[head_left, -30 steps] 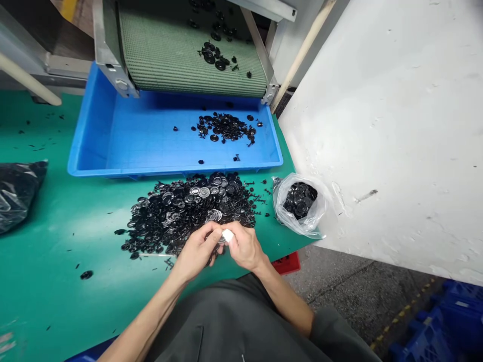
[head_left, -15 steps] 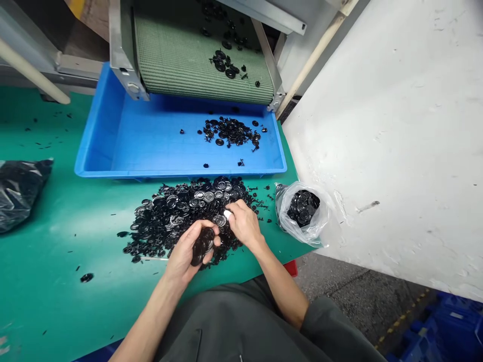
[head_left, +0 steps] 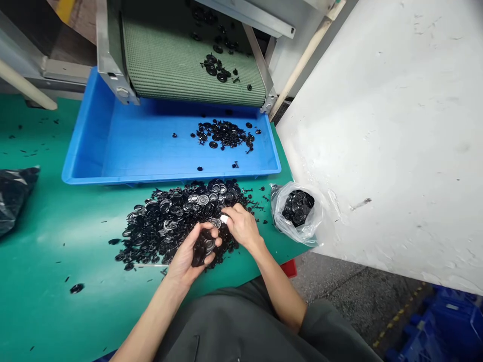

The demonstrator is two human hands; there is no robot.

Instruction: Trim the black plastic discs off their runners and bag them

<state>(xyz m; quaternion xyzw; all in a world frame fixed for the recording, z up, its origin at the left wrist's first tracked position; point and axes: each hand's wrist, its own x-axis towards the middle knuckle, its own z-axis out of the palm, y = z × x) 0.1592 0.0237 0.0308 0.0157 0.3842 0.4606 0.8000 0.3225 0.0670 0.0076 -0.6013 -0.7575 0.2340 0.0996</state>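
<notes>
My left hand (head_left: 190, 254), palm turned up with curled fingers, cups several round black plastic discs (head_left: 202, 247). Close on its right is my right hand (head_left: 243, 227), its thumb and fingers pinched together, with a white covering on the thumb tip. A shiny black disc (head_left: 216, 222) shows at those fingertips, near the left hand's fingers. Under and beyond both hands spreads a heap of black plastic discs and small parts (head_left: 162, 216) on the green table top (head_left: 41, 261).
Behind the heap, a blue tray (head_left: 136, 151) holds more black parts below a green conveyor belt (head_left: 166, 65). An open clear plastic bag (head_left: 315, 221) of black discs stands right, against a white panel (head_left: 392, 151). A filled bag (head_left: 15, 196) lies left.
The view has shifted slightly, so the table and tray appear further left. My hands have come a little closer together, and the disc at my right fingertips is nearer my left hand.
</notes>
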